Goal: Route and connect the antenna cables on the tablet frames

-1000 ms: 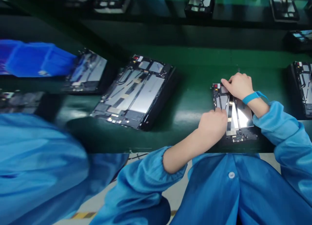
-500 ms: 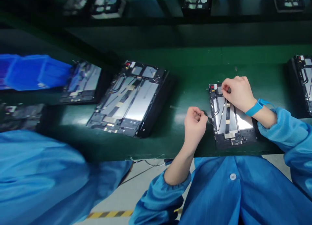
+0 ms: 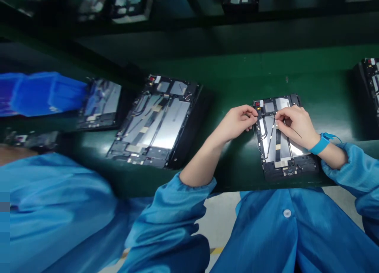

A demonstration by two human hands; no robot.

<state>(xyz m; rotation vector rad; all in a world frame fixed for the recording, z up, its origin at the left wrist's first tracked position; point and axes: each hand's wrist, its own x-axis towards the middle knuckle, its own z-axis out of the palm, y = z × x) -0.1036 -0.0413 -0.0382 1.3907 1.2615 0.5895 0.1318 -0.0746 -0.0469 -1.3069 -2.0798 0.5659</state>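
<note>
An opened tablet point(image 3: 281, 146) lies on the green belt in front of me, its silver plate and black cables showing. My left hand point(image 3: 237, 123) pinches at the tablet's upper left edge, fingers closed on something too small to name. My right hand point(image 3: 294, 125), with a blue wrist strap point(image 3: 321, 143), rests on the tablet's upper part with fingers pinched on a thin black wire point(image 3: 291, 129).
A larger opened tablet point(image 3: 161, 121) lies to the left, another point(image 3: 102, 103) beyond it beside a blue bin point(image 3: 44, 93). One more tablet point(image 3: 370, 83) sits at the right edge. A co-worker's blue sleeve point(image 3: 53, 210) fills the lower left. More devices line the far belt.
My left hand moved up and right from beside the tablet to its upper left corner. My right hand shifted down, uncovering the tablet's top edge.
</note>
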